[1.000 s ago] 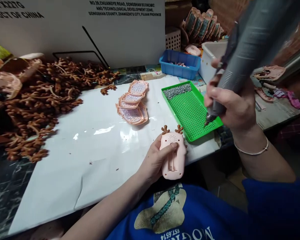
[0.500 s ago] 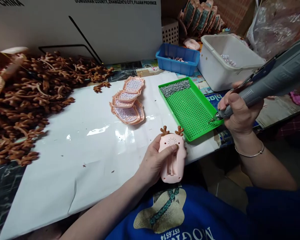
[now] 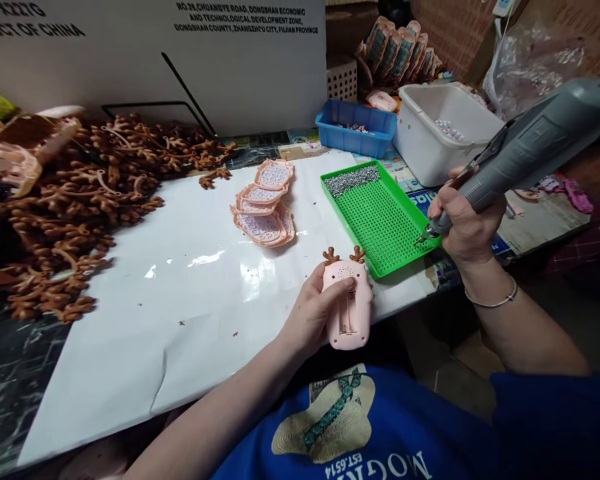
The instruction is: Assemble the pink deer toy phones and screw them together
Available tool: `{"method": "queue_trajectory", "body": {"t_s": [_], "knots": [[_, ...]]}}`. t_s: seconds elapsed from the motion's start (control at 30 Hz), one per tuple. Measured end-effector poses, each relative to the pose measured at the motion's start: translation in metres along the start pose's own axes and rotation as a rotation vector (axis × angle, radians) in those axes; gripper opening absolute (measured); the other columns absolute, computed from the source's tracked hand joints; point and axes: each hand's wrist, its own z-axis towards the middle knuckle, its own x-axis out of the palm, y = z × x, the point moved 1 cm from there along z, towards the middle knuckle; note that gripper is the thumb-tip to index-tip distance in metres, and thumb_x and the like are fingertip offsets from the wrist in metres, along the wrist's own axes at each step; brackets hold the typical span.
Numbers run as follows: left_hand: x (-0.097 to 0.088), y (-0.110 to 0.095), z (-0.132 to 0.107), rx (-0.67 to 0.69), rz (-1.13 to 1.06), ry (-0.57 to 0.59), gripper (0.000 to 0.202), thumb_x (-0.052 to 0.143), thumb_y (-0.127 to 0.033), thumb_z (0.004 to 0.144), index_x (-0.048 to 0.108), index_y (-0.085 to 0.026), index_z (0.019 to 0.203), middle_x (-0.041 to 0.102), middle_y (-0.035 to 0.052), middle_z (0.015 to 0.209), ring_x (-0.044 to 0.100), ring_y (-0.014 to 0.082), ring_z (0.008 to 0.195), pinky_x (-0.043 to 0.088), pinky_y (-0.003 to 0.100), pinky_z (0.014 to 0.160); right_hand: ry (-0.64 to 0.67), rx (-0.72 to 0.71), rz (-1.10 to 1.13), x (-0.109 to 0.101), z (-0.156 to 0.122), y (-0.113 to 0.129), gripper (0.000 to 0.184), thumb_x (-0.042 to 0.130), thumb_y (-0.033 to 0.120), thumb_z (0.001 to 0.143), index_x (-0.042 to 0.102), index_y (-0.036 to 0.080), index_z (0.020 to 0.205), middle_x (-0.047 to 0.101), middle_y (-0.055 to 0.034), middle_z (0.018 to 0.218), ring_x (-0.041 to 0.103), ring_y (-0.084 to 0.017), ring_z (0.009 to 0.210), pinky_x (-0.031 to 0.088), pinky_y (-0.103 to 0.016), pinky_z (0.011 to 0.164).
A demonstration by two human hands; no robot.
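Note:
My left hand [image 3: 313,303] grips a pink plastic toy phone casing [image 3: 357,317], its thumb pressed across the back. Two brown antlers stick up from the top of the casing, and an open battery compartment and several screw holes face me. My right hand [image 3: 467,223] is wrapped round a grey electric screwdriver [image 3: 525,147]. The tool slants down to the left, its bit over the near right part of a green perforated tray [image 3: 380,223]. Small silver screws [image 3: 353,180] are heaped at the far end of that tray.
Pink shell halves [image 3: 265,210] overlap on the white sheet [image 3: 180,280]. Brown antler pieces [image 3: 75,220] pile up at left. A blue bin [image 3: 355,137] and a white tub [image 3: 425,143] with small parts stand behind the tray. A large carton [image 3: 250,73] borders the back.
The view has shifted slightly, so the bench items sit a little further right and the carton shows more print. Both hands keep their holds on the casing and the screwdriver.

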Motion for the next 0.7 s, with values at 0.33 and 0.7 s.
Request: {"method": "queue_trajectory", "body": {"t_s": [0.33, 0.7], "knots": [[0.002, 0.007, 0.001, 0.057, -0.011, 0.014, 0.041, 0.081, -0.03, 0.071, 0.057, -0.019, 0.102, 0.07, 0.0009, 0.088, 0.067, 0.0155, 0.071, 0.055, 0.027, 0.067, 0.056, 0.095, 0.309, 0.054, -0.018, 0.082, 0.024, 0.077, 0.034, 0.07, 0.063, 0.028, 0.088, 0.047, 0.0066, 0.061, 0.044, -0.01, 0.044, 0.037, -0.029, 0.041], [0.002, 0.009, 0.002, 0.09, 0.005, 0.033, 0.04, 0.082, -0.032, 0.07, 0.058, -0.019, 0.1, 0.069, -0.0011, 0.086, 0.064, 0.0132, 0.072, 0.051, 0.025, 0.071, 0.286, 0.151, 0.26, 0.075, -0.045, 0.065, 0.025, 0.077, 0.047, 0.077, 0.06, 0.032, 0.086, 0.06, 0.0051, 0.076, 0.051, -0.011, 0.049, 0.046, -0.031, 0.048]]}}
